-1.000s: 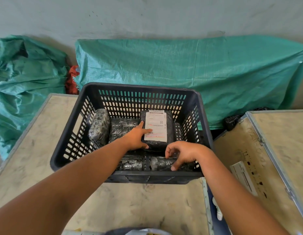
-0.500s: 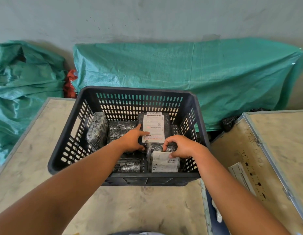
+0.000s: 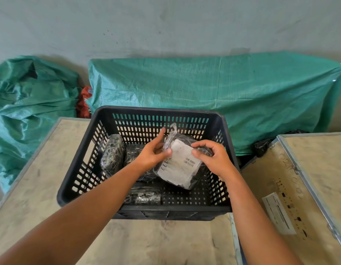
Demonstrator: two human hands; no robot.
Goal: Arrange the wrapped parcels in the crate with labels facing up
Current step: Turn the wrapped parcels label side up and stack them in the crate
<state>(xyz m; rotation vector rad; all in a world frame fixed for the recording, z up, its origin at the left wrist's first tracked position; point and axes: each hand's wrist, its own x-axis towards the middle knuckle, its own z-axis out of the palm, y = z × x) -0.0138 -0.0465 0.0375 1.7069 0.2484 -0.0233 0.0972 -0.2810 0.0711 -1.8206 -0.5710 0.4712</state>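
The parcel [image 3: 182, 165], wrapped in black film with a white label on its upper face, is held above the right half of the crate [image 3: 158, 163], tilted with its near edge lower. The left hand [image 3: 153, 153] grips the parcel's left edge between thumb and fingers, next to a loose flap of clear film at the top. The right hand [image 3: 213, 158] grips the parcel's right edge, thumb on the label and fingers curled over the far side. Both hands are closed on this parcel.

The crate is black plastic with slotted walls and stands on a pale, scuffed surface [image 3: 41, 169].

Other items inside the crate:
- 1 upright parcel [image 3: 112, 154] stands near the left wall.
- 1 dark parcel [image 3: 135, 153] lies just beside it, partly hidden by the left forearm.
- 1 front parcel [image 3: 144, 196] lies flat near the front wall. No label shows on its visible side.

A second pale panel [image 3: 292, 188] lies to the right, with a white sticker [image 3: 278, 213] on it. Green tarpaulin [image 3: 204, 87] covers bulky shapes against the grey wall [image 3: 166, 25] behind the crate.
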